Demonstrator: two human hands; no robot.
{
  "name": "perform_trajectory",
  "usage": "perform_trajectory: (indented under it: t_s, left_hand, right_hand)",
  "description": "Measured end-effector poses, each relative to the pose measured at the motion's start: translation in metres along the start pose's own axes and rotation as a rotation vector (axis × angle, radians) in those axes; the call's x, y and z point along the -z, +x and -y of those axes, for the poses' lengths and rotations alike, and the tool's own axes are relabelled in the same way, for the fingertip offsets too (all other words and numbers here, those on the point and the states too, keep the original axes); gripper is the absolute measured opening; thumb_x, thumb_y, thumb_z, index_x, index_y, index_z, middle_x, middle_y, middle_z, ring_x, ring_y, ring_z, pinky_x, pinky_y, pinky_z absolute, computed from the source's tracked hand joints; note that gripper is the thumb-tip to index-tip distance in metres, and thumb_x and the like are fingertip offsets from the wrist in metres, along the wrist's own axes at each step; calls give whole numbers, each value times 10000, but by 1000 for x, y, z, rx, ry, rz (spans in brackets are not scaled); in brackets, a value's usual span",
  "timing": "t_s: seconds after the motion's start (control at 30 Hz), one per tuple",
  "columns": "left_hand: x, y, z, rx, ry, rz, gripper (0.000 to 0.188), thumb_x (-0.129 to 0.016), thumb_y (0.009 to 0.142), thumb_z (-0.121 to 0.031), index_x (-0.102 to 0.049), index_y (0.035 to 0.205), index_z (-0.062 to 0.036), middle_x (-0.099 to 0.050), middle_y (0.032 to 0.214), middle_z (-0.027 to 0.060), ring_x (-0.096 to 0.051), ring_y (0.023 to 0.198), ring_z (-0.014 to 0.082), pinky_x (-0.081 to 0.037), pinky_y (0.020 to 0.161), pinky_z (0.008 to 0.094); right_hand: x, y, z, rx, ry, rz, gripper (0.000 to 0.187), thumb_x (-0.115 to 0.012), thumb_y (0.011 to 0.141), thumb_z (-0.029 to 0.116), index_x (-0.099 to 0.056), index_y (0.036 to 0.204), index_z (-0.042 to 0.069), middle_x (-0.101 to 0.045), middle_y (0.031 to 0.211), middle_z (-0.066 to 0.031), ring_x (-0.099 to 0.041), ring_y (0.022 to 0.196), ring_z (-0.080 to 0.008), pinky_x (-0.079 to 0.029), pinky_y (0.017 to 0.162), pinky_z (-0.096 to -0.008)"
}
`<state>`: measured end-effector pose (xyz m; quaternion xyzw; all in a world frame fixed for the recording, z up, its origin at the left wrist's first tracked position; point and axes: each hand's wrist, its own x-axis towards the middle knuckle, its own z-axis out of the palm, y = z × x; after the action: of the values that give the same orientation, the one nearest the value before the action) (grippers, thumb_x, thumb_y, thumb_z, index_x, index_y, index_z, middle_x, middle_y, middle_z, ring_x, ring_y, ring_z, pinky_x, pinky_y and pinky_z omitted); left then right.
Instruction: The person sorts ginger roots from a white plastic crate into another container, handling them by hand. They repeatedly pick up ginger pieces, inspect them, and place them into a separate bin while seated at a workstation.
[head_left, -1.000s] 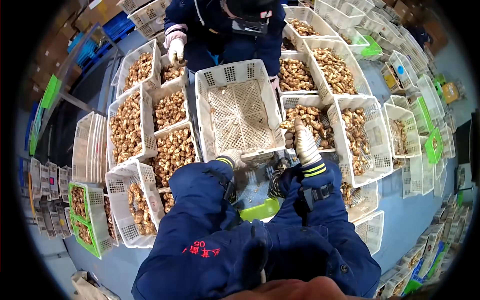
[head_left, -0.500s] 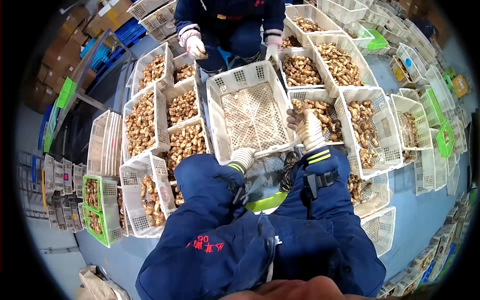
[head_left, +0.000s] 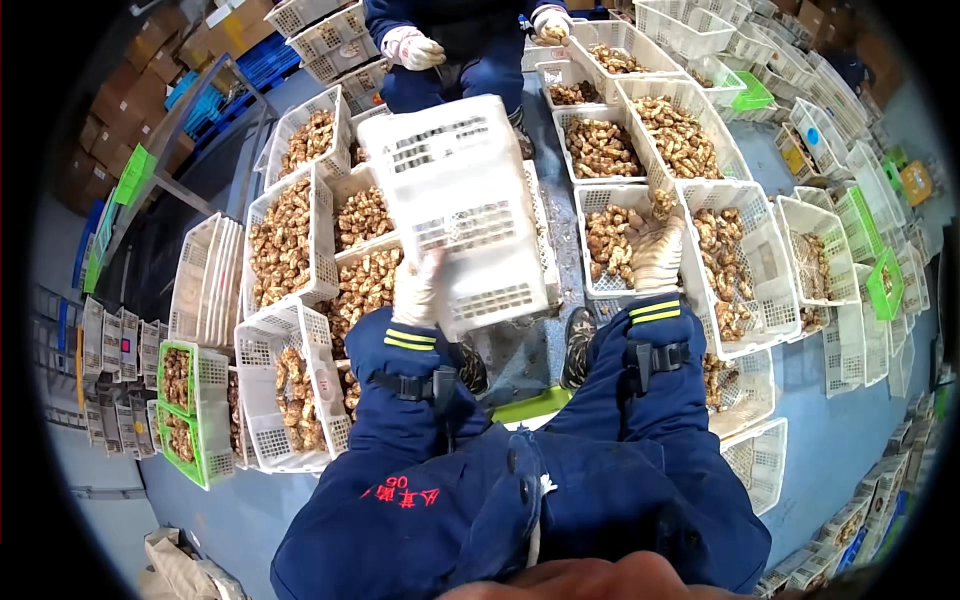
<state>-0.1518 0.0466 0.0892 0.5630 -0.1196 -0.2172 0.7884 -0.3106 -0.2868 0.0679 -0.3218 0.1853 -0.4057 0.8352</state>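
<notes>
My left hand, in a striped knit glove, is closed on the near left edge of a white plastic crate. The crate is tipped up, with a pale, slotted face toward me, and whatever is inside is hidden. Over a white crate of brown-and-cream mushrooms on the right, my gloved right hand has its fingers closed around a mushroom. Part of another white crate shows behind the tilted one.
Across from me sits a co-worker with gloved hands. White crates of mushrooms line the left; more stand on the right. A stack of nested white crates and green-rimmed crates stand farther left. My shoes are on the floor.
The white crate in front of me has gone from lying flat to tipped up in my left hand. My right hand has shifted right. The co-worker's hands have risen away from the crate.
</notes>
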Motion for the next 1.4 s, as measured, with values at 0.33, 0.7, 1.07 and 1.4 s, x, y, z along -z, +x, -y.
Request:
perform_trajectory:
  t_s: [0.33, 0.7, 1.07, 1.4]
  left_hand:
    - [39, -1, 24, 151, -689, -93, 775, -790, 767, -445, -496, 1353, -31, -582, 1305, 175, -588, 1144, 364, -499, 990, 527]
    - [45, 6, 40, 131, -730, -151, 701, -672, 882, -450, -452, 1407, -41, -542, 1375, 155, -514, 1252, 349, -386, 1096, 515]
    - [27, 5, 39, 292, -810, 40, 542, -713, 854, -253, -530, 1322, -50, -565, 1338, 155, -520, 1247, 331, -399, 1069, 544]
    - [-28, 5, 60, 267, -895, 244, 384, -660, 904, -97, -554, 1258, 9, -648, 1211, 177, -654, 1084, 288, -611, 856, 446]
  right_hand:
    - [5, 4, -9, -53, -73, -115, 436, -575, 958, 444, -541, 1236, 111, -658, 958, -96, -638, 757, -202, -543, 625, -341]
    - [8, 2, -10, -210, -196, -215, 491, -559, 937, 551, -589, 1072, 79, -663, 812, -43, -578, 630, -138, -480, 568, -280]
    - [80, -49, 82, 83, -77, -349, 462, -598, 913, 524, -544, 1076, 96, -656, 918, -68, -605, 712, -189, -518, 606, -314]
    - [334, -225, 33, -308, -168, -806, 675, -525, 933, 592, -432, 1399, 114, -564, 1223, -209, -562, 883, -289, -478, 752, -438]
